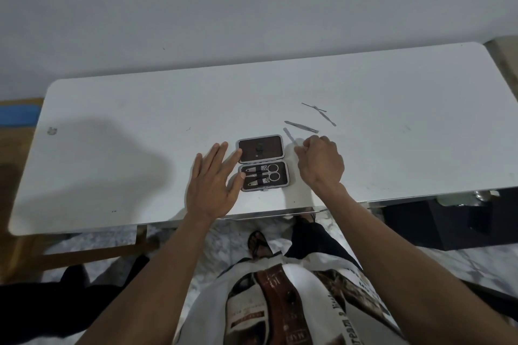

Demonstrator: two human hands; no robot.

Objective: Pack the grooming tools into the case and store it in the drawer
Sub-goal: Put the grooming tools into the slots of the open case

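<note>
A small grooming case (262,162) lies open on the white table (140,148), its brown lid half away from me. The near half holds scissors (270,172) and two clippers under a strap. My left hand (214,180) rests flat against the case's left edge, fingers spread. My right hand (319,161) sits just right of the case, fingers pinched on a thin metal tool (289,136) that sticks out toward the upper left. Tweezers (301,126) and two more thin metal tools (319,110) lie loose on the table beyond my right hand.
A pale wall runs behind the table. Below the near edge I see marbled floor, my sandalled feet and printed shirt. A dark cabinet (448,221) stands under the table's right side. A wooden frame (84,255) shows at the lower left.
</note>
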